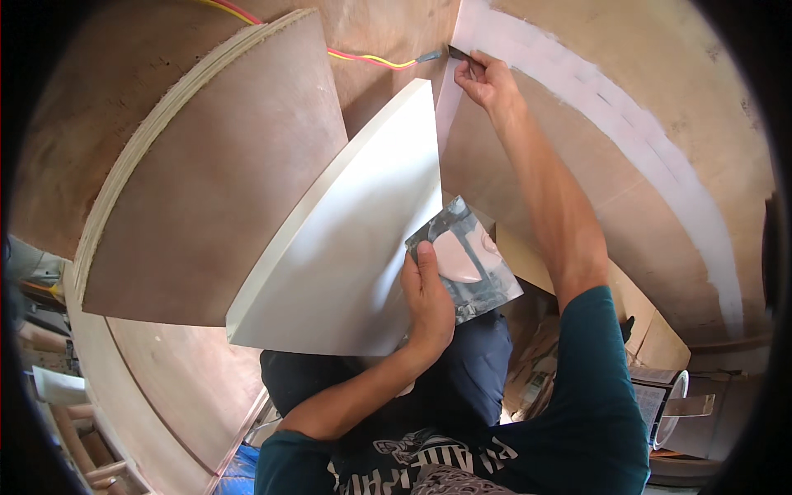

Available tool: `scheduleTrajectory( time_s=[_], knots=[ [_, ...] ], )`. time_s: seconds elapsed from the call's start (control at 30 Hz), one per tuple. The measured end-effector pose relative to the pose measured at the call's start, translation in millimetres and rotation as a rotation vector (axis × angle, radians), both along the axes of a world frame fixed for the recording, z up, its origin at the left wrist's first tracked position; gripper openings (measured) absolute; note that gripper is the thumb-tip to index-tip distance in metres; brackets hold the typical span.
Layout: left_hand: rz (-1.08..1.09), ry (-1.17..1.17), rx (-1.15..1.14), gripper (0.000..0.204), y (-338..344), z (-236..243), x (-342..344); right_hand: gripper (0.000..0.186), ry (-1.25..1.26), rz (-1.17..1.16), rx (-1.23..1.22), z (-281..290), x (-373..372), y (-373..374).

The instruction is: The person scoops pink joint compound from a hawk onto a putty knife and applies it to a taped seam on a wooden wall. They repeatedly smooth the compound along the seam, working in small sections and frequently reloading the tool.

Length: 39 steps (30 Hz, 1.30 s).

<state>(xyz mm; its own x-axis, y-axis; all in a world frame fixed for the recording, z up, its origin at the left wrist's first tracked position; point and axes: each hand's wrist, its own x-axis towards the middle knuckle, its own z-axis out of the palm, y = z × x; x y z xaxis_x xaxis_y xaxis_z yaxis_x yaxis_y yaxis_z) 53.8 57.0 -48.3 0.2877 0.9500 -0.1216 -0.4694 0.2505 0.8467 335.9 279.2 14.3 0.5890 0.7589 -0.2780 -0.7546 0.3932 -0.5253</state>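
Note:
My left hand (429, 301) grips a flat, grey-smeared mixing board (488, 299) by its left edge, thumb on top. Pale pink putty (456, 257) is spread over the board's face. Stretched up to the far corner, my right hand (488, 82) pinches a putty knife (459, 54), its dark blade at the joint between two wooden panels. A whitish-pink filler band (615, 107) curves down the right panel, and a narrower pink strip runs below the knife. Just left of the blade end red and yellow wires (371, 58) with a grey tip.
A white curved-edge shelf (355, 239) juts out in front of me, left of the board. Beyond it on the left stands a brown plywood shelf (206, 181) with a layered edge. An open tin (660, 404) with a flat stick across it is at the lower right.

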Motion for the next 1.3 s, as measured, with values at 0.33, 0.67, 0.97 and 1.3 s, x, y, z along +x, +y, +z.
scheduleTrajectory(
  time_s=[0.33, 0.67, 0.97, 1.3],
  knots=[
    [-0.054, -0.094, -0.015, 0.041, -3, 2, -3, 0.021, -0.035, -0.023, 0.013, 65, -1, -3],
    [-0.054, -0.103, -0.014, 0.038, -1, 2, -4, 0.022, -0.053, 0.014, 0.067, 113, 9, 7],
    [-0.103, -0.127, 0.005, 0.038, -4, -3, -1, 0.013, -0.318, 0.044, 0.195, 166, 54, 26],
    [-0.099, -0.013, 0.326, 0.040, 40, 5, 21, 0.018, -0.594, -0.117, 0.230, 150, -55, -165]
  ],
)
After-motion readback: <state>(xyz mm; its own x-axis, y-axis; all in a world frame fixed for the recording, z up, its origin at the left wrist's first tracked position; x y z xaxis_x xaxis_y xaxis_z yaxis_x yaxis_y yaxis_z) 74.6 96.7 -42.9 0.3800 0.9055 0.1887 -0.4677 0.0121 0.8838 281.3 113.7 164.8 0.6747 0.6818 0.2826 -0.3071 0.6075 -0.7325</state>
